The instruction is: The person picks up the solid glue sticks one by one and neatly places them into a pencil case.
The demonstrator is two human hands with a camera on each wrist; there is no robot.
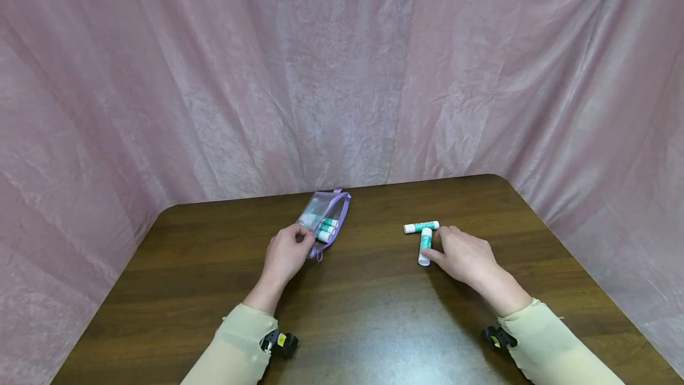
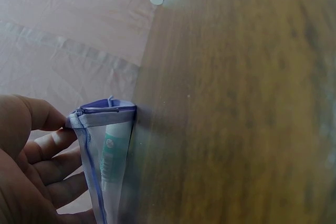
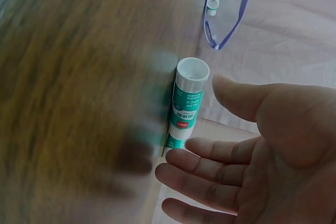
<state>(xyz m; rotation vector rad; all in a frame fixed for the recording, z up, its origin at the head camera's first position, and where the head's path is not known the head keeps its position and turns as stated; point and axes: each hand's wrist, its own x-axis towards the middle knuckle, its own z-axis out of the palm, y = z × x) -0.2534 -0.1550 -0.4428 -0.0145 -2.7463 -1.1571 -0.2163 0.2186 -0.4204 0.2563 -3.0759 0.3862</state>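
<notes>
My left hand (image 1: pixel 288 252) pinches the near edge of a purple-trimmed mesh pouch (image 1: pixel 344 210) between thumb and finger. Inside it lie several green-and-white glue sticks (image 1: pixel 324 234), their white ends toward the gaping zipper side. In the left wrist view, the thumb and index finger hold the pouch's zipped corner (image 2: pixel 107 114). To the right, my right hand (image 1: pixel 465 254) reaches over a glue stick (image 1: pixel 425 246) lying lengthwise on the table. Its thumb is right beside that stick, and in the right wrist view the fingers are spread loosely around the glue stick (image 3: pixel 185 111).
A second loose glue stick (image 1: pixel 414 228) lies crosswise just behind the first. Everything rests on a brown wooden table (image 1: pixel 363 314) with rounded far corners. A pink curtain (image 1: pixel 342 76) hangs behind the table and along its sides.
</notes>
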